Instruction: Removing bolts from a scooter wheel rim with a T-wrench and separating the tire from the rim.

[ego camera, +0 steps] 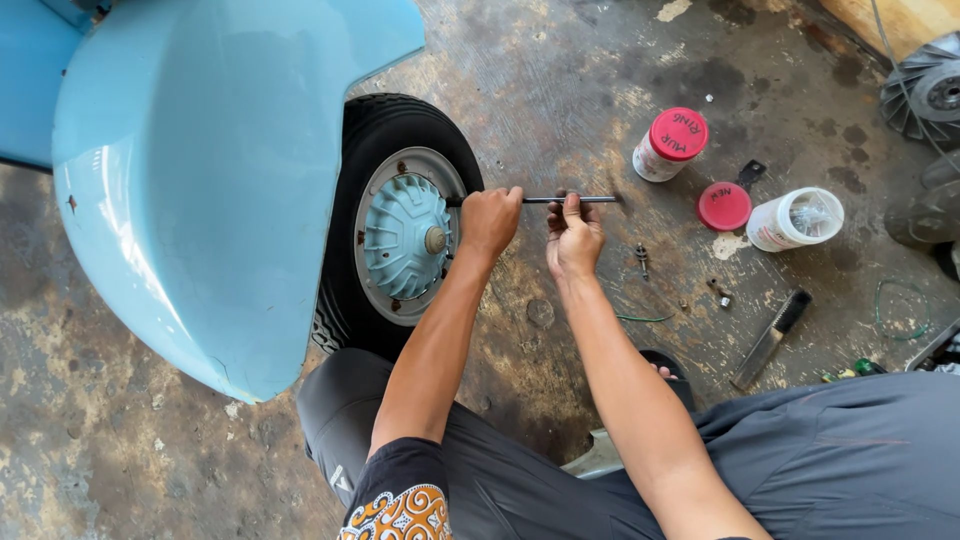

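Observation:
My left hand [489, 220] and my right hand [573, 237] both grip a thin dark metal rod [600, 200] that lies level and reaches left to the rim of a scooter wheel [385, 215]. The wheel has a black tyre [375, 125] and a pale blue finned hub [400, 235]. My left hand is closed on the rod right beside the tyre. Further right, my right hand pinches the rod with fingers and thumb. A light blue scooter body panel [200, 170] covers the wheel's left side.
On the stained concrete floor stand a white jar with a red lid [668, 145], a loose red lid [724, 206], and an open white jar on its side [795, 219]. A brush [770, 338], small bolts [642, 258] and a finned engine part [925, 95] lie to the right.

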